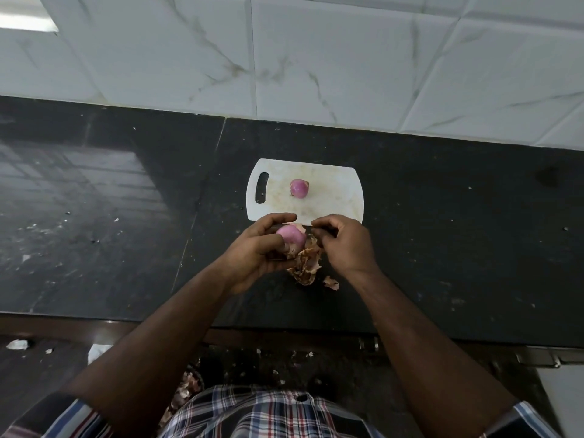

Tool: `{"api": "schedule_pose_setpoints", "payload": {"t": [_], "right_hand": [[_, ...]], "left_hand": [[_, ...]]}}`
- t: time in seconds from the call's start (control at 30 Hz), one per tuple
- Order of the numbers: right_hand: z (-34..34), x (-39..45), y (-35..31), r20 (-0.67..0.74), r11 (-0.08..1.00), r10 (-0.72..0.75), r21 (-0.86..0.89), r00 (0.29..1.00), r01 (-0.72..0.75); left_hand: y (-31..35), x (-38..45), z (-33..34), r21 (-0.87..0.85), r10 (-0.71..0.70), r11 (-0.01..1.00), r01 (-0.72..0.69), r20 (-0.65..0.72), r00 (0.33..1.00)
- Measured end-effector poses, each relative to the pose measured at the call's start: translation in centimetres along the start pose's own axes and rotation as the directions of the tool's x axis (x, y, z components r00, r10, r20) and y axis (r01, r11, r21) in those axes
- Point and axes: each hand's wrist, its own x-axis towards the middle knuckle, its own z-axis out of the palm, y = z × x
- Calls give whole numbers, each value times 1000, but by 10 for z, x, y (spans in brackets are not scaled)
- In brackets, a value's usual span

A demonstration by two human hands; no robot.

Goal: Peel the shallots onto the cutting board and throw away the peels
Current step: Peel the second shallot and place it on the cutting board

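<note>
A small white cutting board (pixel 328 197) with a handle slot lies on the black counter. One peeled pink shallot (pixel 299 188) rests on it. Just in front of the board my left hand (pixel 257 251) grips a second, partly peeled pink shallot (pixel 292 238). My right hand (pixel 343 245) pinches a strip of skin at that shallot's top right. A heap of dry brown peels (pixel 308 263) lies under and between my hands, with one loose peel (pixel 331 282) to its right on the counter.
The black stone counter (pixel 442 232) runs left to right against a white marble-tiled wall (pixel 316 58). Specks and scraps dot the counter at the left. Below the counter's front edge are dark cabinet fronts with metal handles (pixel 537 358) and scattered peel scraps.
</note>
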Motion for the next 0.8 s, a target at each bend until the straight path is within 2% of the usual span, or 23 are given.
{"api": "schedule_pose_setpoints", "payload": {"t": [0.07,0.2,0.23,0.43,0.6,0.8], "right_hand": [[-3,-1,5,79,998,58,-7,995,-58],[-8,-3,-10,165,938,121,305,979,-167],[-8,-4,-14,168,934,108,321,980,-158],[4,-8,-20,73,956,71,280,995,-89],[4,-7,-16,36,941,117,317,993,-122],[2,-9,1,7,986,93,139,996,-93]], "left_hand": [[0,1,-2,10,-11,1000,11,-13,1000],[-1,0,1,86,-15,996,18,-41,999],[0,0,2,101,-7,995,11,-39,999],[-1,1,5,129,32,991,-29,-22,999],[-3,2,5,160,65,986,-54,-65,996],[1,2,6,-64,68,996,-67,7,998]]}}
